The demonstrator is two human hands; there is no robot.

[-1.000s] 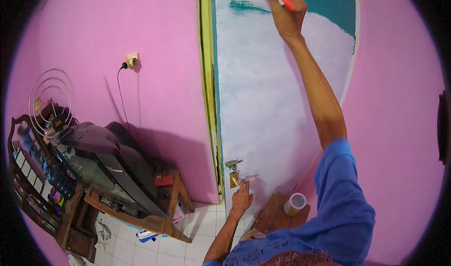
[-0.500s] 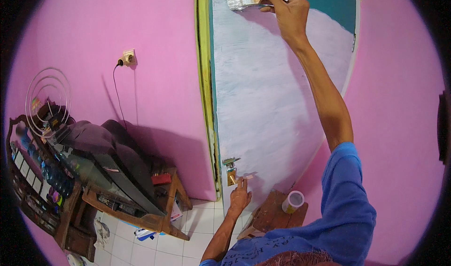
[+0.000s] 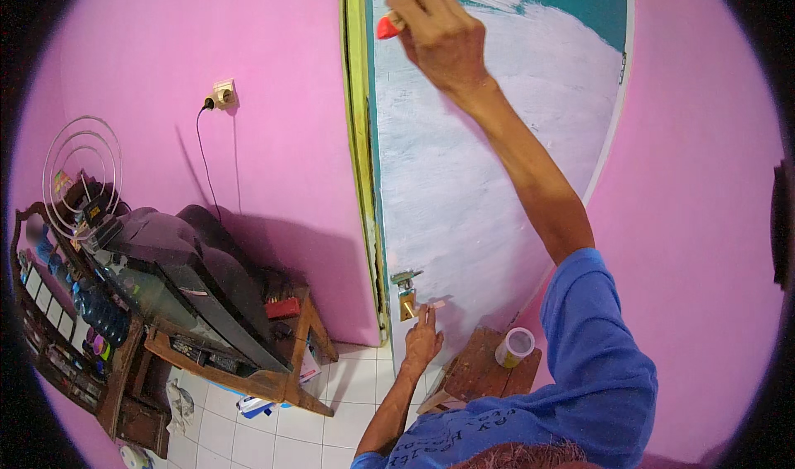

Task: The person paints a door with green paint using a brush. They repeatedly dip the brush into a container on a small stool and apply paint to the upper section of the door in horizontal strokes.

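My right hand [image 3: 447,42] is closed round a paintbrush [image 3: 388,26] near the top left edge of the door. The brush's red handle tip points down and left, and its bristles are mostly hidden behind my fingers. White paint in uneven streaks covers much of the door [image 3: 480,162], with teal still showing at the upper right. Low on the door, my left hand [image 3: 423,342] has its fingers stretched upward beside the brass door handle [image 3: 407,307]. Whether the fingertips press the handle or the door surface is not plain.
A small wooden table [image 3: 476,369] below the door bears a clear round container [image 3: 515,347]. To the left, a bulky old television [image 3: 195,278] stands on a wooden stand [image 3: 290,390]. A cord hangs from the wall socket [image 3: 224,94]. Pink walls flank the door.
My right hand has swung left and slightly down, turning the brush so its red tip now points down-left instead of right. White streaks show at the top. My left hand has stayed by the handle.
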